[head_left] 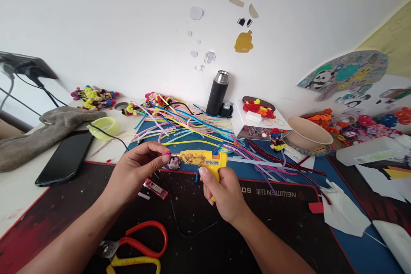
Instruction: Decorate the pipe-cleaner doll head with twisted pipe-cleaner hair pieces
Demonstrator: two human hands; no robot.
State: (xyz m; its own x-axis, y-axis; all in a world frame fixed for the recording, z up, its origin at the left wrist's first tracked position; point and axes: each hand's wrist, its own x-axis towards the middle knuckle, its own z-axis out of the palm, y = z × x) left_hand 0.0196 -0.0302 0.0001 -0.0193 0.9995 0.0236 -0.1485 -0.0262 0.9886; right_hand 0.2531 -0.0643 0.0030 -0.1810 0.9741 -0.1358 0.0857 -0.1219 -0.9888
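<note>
Head view: over the counter (pixel 16 199) and its dark mat (pixel 257 235), the right hand (pixel 228 195) has its fingers wrapped around the handle (pixel 214 174) of a yellow glue gun (pixel 194 157), probably light, stiff and best held there, away from the likely hot nozzle (pixel 175 154). Beside that tip, the left hand (pixel 136 165) pinches a small trinket (pixel 174 163) between nearly closed fingers; it should be light, easily dropped, and safest gripped at its far edge.

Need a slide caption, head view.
Right hand holds a yellow glue gun, nozzle close to the small piece in the left hand.
</note>
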